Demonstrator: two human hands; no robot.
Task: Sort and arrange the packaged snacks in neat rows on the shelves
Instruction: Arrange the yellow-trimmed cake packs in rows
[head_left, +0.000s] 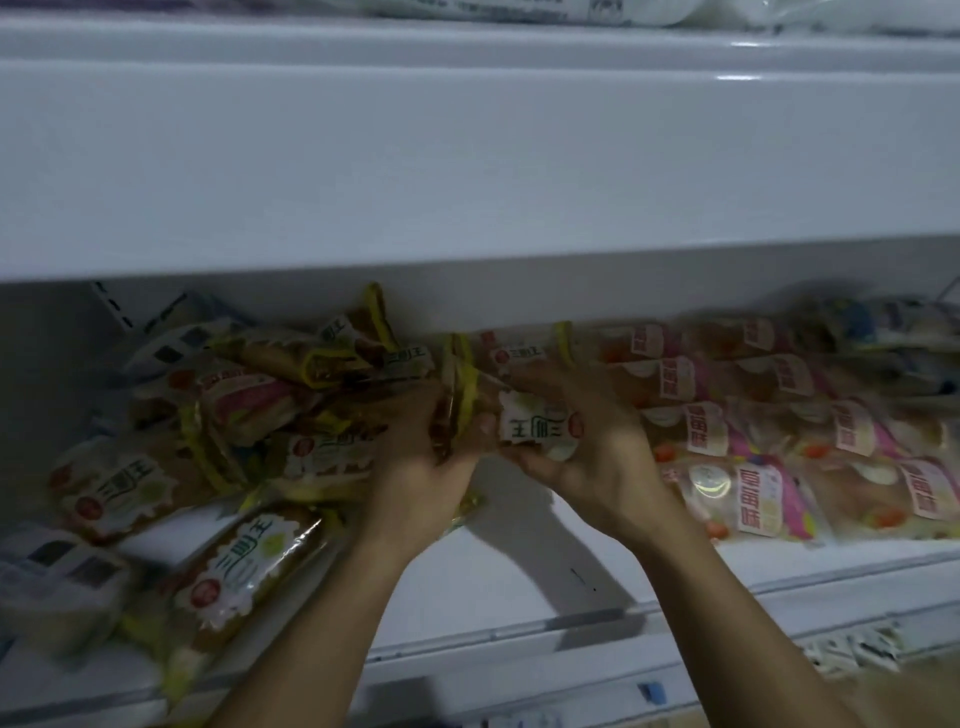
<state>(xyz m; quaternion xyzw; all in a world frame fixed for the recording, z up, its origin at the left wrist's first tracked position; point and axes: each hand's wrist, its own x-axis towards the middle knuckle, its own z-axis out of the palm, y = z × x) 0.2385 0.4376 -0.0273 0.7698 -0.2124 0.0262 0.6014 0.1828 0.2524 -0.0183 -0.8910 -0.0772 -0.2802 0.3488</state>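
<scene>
Both of my hands reach into a dim white shelf (519, 582). My left hand (421, 467) grips the yellow-trimmed end of a clear snack packet (462, 410). My right hand (587, 447) curls round a packet with a white label (540, 426), held upside down. The two packets touch between my hands. To the left lies a loose heap of yellow-trimmed snack packets (291, 395). One more yellow packet (244, 571) lies near the front edge. To the right, pink-labelled snack packets (779, 431) lie in overlapping rows.
The white underside of the upper shelf (467, 156) hangs low over the packets. Grey-and-white packets (62, 577) sit at the far left front, and bluish ones (893, 327) at the back right. Bare shelf shows below my hands.
</scene>
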